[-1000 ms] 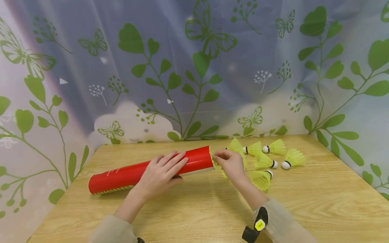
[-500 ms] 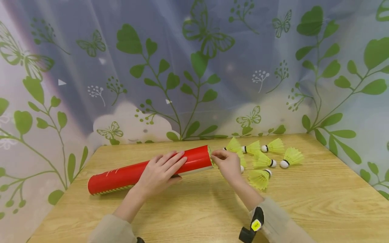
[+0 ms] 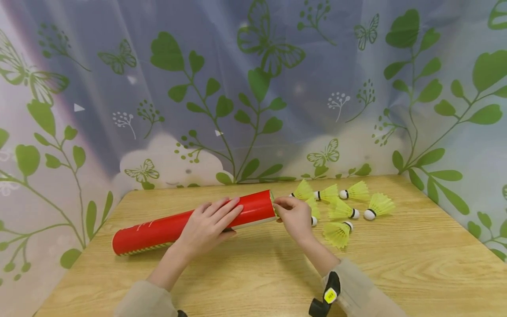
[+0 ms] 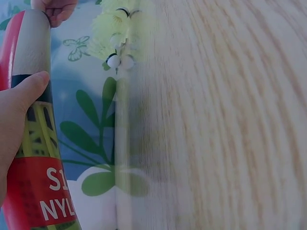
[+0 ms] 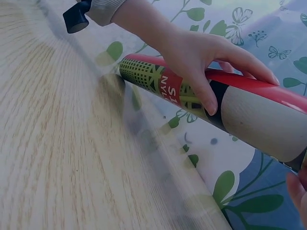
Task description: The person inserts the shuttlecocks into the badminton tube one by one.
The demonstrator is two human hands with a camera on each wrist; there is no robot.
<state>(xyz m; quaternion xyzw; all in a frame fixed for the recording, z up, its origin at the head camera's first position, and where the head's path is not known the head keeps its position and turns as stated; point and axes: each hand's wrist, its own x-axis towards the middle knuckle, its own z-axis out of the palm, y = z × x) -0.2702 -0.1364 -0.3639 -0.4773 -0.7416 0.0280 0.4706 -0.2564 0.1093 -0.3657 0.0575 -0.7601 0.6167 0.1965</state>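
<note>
A long red shuttlecock tube (image 3: 158, 231) slants across the table in the head view, its right end raised. My left hand (image 3: 211, 222) grips it, fingers over the top and thumb on the near side, as the right wrist view also shows. At the raised mouth, my right hand (image 3: 295, 218) pinches with thumb and curled fingers at a yellow-green edge, seemingly a shuttlecock's skirt (image 3: 273, 197) mostly hidden inside. Both wrist views show the tube's printed label (image 5: 170, 88) and pale end section (image 5: 264, 120). The right fingertips (image 5: 295, 189) are at the mouth.
Several loose yellow shuttlecocks with white heads, one (image 3: 379, 206) farthest right and one (image 3: 338, 233) nearest, lie beyond my right hand. The wooden table (image 3: 416, 264) ends at the back against a leaf-printed curtain (image 3: 222, 88).
Less yellow-green shows at the tube's mouth than a second ago. My right hand has shifted slightly left, closer to the mouth; the left hand keeps its grip on the tube.
</note>
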